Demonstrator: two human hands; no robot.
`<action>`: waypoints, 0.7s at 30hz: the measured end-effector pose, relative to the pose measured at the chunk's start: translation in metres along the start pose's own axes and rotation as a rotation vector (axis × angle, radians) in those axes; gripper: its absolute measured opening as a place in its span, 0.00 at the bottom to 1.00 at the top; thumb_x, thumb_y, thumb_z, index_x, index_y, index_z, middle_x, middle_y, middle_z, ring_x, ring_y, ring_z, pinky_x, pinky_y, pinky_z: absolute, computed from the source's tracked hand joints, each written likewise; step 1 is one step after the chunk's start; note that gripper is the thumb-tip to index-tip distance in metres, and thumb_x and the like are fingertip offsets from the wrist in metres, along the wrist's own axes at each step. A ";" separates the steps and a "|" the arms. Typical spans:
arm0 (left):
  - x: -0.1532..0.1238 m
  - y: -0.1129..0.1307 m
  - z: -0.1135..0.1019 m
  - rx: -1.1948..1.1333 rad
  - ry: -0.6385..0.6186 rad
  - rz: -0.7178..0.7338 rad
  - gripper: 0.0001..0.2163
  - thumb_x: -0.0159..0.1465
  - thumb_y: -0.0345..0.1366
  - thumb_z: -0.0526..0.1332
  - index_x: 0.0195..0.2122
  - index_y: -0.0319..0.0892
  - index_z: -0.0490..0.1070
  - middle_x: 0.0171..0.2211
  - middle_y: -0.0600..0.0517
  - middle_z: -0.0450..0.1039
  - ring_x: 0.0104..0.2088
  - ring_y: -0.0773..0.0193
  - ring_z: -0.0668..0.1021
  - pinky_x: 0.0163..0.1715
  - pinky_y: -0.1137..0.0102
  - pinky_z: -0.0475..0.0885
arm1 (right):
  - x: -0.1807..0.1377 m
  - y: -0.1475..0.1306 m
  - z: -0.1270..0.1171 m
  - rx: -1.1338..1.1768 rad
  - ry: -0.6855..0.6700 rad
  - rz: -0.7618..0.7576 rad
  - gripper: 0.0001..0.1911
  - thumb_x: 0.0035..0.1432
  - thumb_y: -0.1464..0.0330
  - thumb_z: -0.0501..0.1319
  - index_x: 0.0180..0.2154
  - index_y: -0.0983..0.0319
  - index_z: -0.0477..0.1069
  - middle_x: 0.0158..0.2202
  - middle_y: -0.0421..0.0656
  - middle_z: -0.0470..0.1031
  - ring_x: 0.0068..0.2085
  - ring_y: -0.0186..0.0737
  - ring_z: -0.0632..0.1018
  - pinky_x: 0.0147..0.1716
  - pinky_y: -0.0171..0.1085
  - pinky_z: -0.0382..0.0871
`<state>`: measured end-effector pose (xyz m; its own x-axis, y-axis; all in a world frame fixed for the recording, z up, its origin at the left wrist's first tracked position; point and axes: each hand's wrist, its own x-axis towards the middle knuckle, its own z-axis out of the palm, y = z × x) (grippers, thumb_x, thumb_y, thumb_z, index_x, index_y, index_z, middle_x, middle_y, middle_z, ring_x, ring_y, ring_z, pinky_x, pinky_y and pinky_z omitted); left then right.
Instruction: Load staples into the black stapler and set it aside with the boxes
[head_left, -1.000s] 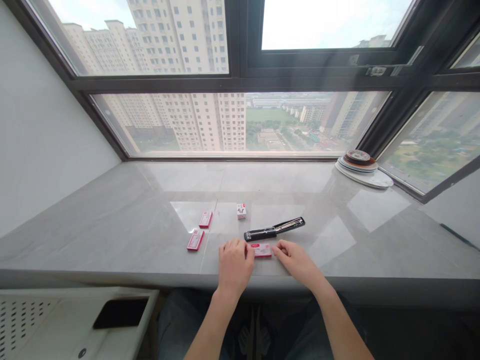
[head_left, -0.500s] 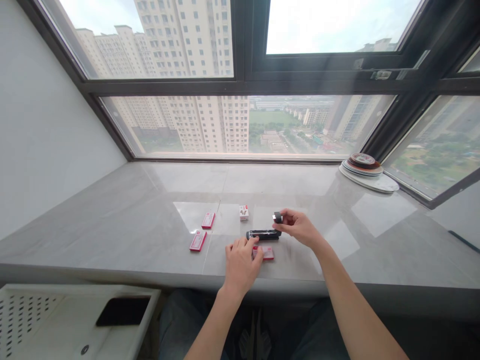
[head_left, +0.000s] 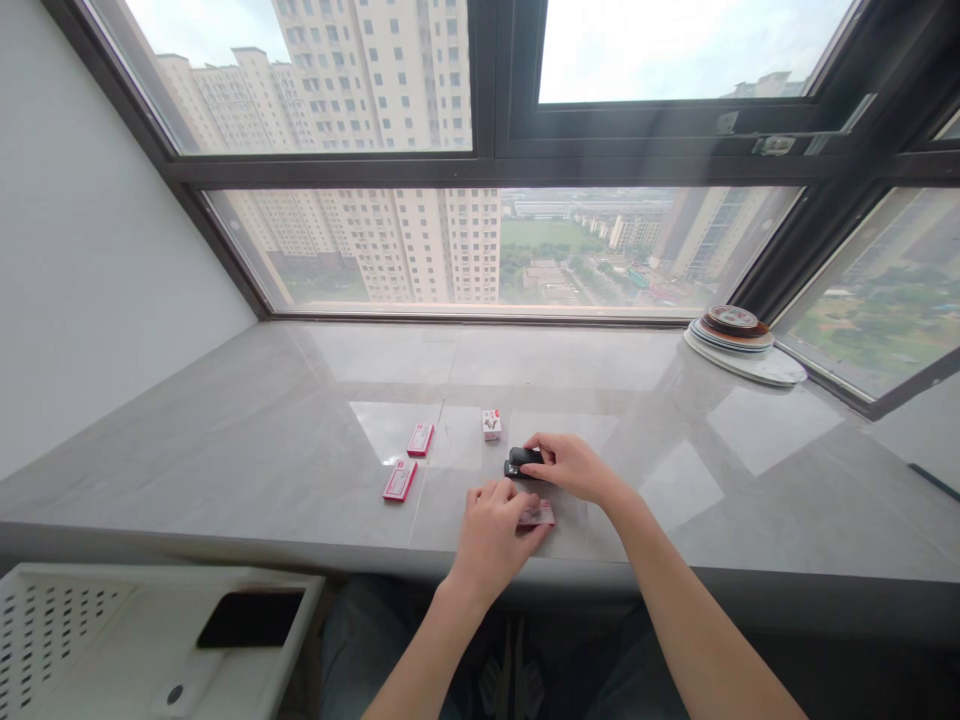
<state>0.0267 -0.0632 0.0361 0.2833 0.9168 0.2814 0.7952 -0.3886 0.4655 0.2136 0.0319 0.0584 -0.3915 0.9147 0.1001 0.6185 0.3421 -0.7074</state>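
Observation:
My right hand (head_left: pixel 566 467) is closed around a black stapler (head_left: pixel 516 464) on the countertop, fingers on top and thumb at its near side. The stapler's top arm is down over its base, and its right end is hidden by the hand. Nearer to me, my left hand (head_left: pixel 499 525) pinches a flat pink-and-white box (head_left: pixel 537 515) between thumb and fingers. That box is slightly blurred and partly covered. Just beyond the stapler stands a small white box (head_left: pixel 491 424) with red marks and a dark picture.
Two flat pink-and-white boxes, a farther one (head_left: pixel 421 439) and a nearer one (head_left: pixel 400 481), lie to the left on the grey countertop (head_left: pixel 247 440). Stacked plates (head_left: pixel 739 340) sit by the window at the far right. A dark phone-like slab (head_left: pixel 251 619) rests on a white cart (head_left: pixel 112 660) below left.
The stapler's raised top arm has been folded down over its base by my right hand, which moved left. My left hand has left the stapler and closed on the near pink-and-white box.

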 end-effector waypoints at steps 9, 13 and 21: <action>-0.007 -0.101 -0.037 0.304 0.388 -0.334 0.11 0.61 0.43 0.68 0.37 0.45 0.69 0.65 0.42 0.60 0.65 0.38 0.61 0.61 0.44 0.61 | -0.005 0.012 0.001 -0.017 0.019 0.029 0.16 0.58 0.55 0.67 0.43 0.58 0.78 0.22 0.32 0.61 0.26 0.33 0.67 0.28 0.33 0.55; -0.009 -0.141 -0.040 0.217 0.405 -0.266 0.22 0.62 0.44 0.66 0.54 0.43 0.66 0.70 0.40 0.52 0.70 0.41 0.55 0.66 0.45 0.57 | -0.005 0.012 0.002 -0.021 0.026 0.027 0.15 0.58 0.55 0.66 0.41 0.58 0.77 0.22 0.31 0.60 0.26 0.33 0.67 0.28 0.33 0.56; 0.009 -0.154 -0.027 0.132 0.212 -0.194 0.36 0.70 0.43 0.57 0.75 0.44 0.40 0.73 0.42 0.51 0.73 0.47 0.53 0.69 0.50 0.55 | -0.008 0.004 -0.001 -0.073 0.021 0.052 0.15 0.59 0.58 0.62 0.44 0.58 0.78 0.23 0.33 0.65 0.26 0.33 0.68 0.27 0.33 0.56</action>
<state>-0.1081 0.0020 -0.0104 0.0129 0.9277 0.3731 0.8900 -0.1807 0.4187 0.2192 0.0260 0.0554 -0.3436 0.9357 0.0799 0.6859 0.3081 -0.6593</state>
